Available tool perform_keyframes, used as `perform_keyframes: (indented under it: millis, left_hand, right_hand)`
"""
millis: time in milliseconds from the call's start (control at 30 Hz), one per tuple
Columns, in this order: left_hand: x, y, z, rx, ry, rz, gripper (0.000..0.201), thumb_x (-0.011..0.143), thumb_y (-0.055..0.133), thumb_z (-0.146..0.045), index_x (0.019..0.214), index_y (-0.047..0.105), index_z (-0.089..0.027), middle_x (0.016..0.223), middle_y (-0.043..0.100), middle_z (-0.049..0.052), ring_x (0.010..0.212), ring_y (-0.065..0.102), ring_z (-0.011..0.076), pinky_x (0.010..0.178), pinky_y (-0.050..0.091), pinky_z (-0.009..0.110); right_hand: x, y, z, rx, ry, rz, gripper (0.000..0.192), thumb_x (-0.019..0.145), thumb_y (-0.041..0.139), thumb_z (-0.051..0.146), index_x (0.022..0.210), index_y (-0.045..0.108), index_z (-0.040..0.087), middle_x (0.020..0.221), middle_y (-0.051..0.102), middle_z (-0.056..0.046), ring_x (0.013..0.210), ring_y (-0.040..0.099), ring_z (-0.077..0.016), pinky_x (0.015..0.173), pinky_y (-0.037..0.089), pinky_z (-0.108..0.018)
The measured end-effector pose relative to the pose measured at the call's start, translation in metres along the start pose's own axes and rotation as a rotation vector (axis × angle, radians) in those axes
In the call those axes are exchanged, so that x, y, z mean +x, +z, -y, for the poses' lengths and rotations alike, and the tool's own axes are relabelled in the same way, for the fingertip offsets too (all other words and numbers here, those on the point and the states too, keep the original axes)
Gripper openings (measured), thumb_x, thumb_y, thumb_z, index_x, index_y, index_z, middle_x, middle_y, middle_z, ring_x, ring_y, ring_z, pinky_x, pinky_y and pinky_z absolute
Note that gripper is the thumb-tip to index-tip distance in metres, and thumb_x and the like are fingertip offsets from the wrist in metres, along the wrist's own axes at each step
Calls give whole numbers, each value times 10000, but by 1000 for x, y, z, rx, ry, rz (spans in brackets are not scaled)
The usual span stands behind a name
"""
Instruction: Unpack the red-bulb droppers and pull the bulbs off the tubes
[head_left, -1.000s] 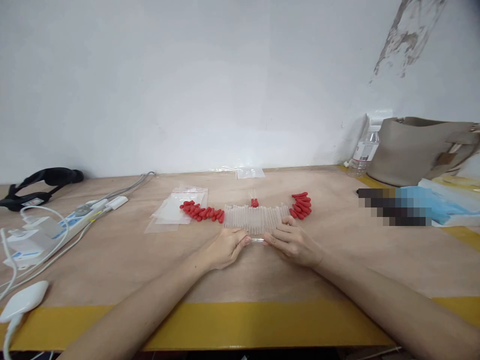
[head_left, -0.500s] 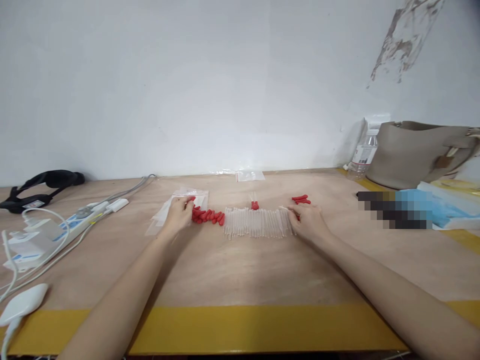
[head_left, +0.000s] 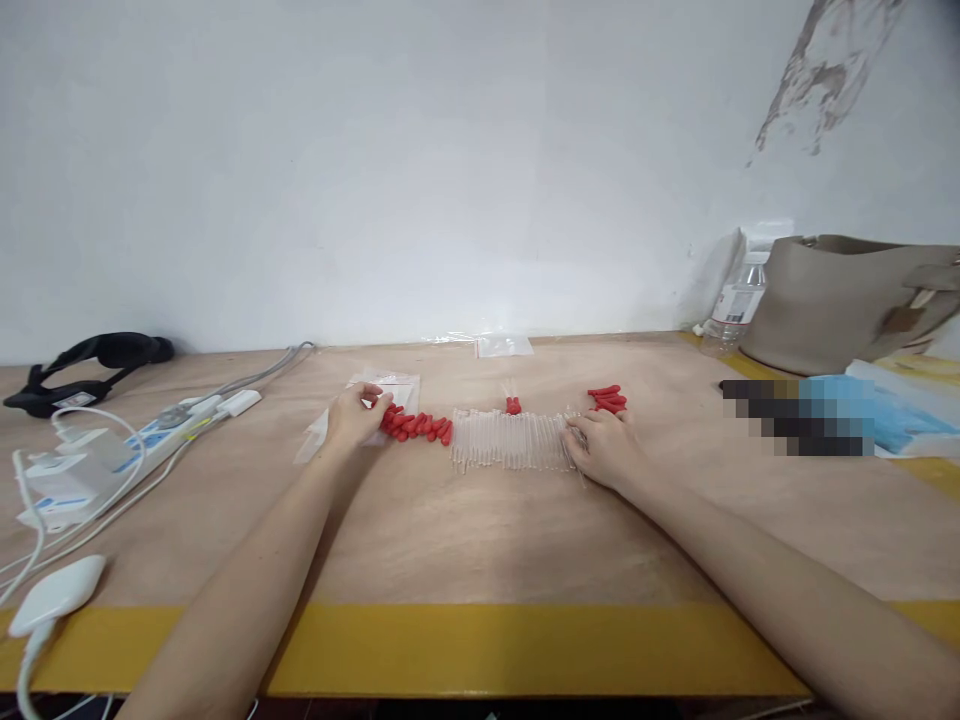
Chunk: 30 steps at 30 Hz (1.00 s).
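Surface [head_left: 480, 540]: pale wood with a yellow front edge, fills the lower half of the frame. Beige bag [head_left: 847, 300] at right edge, clear bottle [head_left: 736, 305] just beside it. Power strip [head_left: 142, 445] with white cables at left; black strap [head_left: 90, 365] above it. Row of clear glass tubes [head_left: 506, 440] lies side by side at frame centre. Right hand [head_left: 604, 445] rests on the row's right end, fingers curled over the tubes; whether they pinch one I cannot tell. Left hand [head_left: 356, 415] left of centre, fingers loosely bent, touching the left pile of red rubber caps [head_left: 416, 427]. Second cap pile [head_left: 609, 398] just above the right hand. Clear plastic bags [head_left: 397, 385] under the left hand.
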<state>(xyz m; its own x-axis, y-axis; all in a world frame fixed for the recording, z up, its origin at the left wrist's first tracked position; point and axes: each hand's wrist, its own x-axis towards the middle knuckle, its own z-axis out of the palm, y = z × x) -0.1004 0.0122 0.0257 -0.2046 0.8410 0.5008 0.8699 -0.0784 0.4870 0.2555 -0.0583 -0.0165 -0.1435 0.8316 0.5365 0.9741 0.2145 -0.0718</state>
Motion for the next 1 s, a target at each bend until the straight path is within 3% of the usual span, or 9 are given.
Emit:
perform_keyframes:
  millis: [133, 333, 500, 700, 833, 1000]
  left_hand:
    - [-5, -15, -7, 1, -60, -129, 302, 698, 504, -446, 778, 628, -183, 692, 616, 13, 582, 527, 152, 568, 387, 251]
    - [-17, -19, -20, -2, 64, -210, 241, 723, 492, -388, 763, 615, -184, 726, 621, 13, 673, 539, 167, 636, 404, 259]
    - [-35, -8, -36, -10, 268, -106, 190, 762, 478, -341, 745, 598, -195, 776, 613, 20, 765, 535, 183, 717, 404, 286]
    - [-68, 9, -58, -37, 552, -35, 168, 798, 486, -304, 747, 604, -195, 767, 598, 31, 789, 501, 188, 768, 366, 334]
    - [-92, 21, -76, -90, 771, 68, 144, 794, 509, -306, 818, 607, -203, 837, 595, 42, 828, 486, 192, 735, 351, 339]
    - [-109, 28, -91, -132, 957, 193, 135, 809, 496, -291, 823, 598, -203, 867, 586, 41, 812, 480, 175, 724, 346, 335]
  right_hand:
    - [-1, -6, 1, 44, 12, -2, 298, 808, 421, 395, 810, 647, 199, 776, 635, -40, 792, 550, -188, 736, 231, -335]
    - [12, -13, -3, 74, 107, -13, 264, 817, 394, 269, 731, 632, 196, 751, 630, -25, 726, 550, -159, 689, 260, -309]
    - [51, 0, -6, 96, -114, 111, 238, 806, 399, 179, 876, 627, 184, 873, 614, -44, 757, 549, -143, 644, 324, -252]
    - [103, 30, 7, 58, -358, 230, 269, 766, 449, 118, 958, 617, 202, 957, 569, -45, 794, 533, -128, 677, 341, -227]
    - [118, 42, 12, -15, -486, 294, 231, 724, 512, 131, 916, 624, 197, 979, 560, -59, 812, 525, -145, 694, 320, -247]
    - [123, 41, 12, -131, -594, 311, 141, 698, 539, 165, 810, 624, 166, 918, 577, -82, 846, 506, -184, 709, 278, -289]
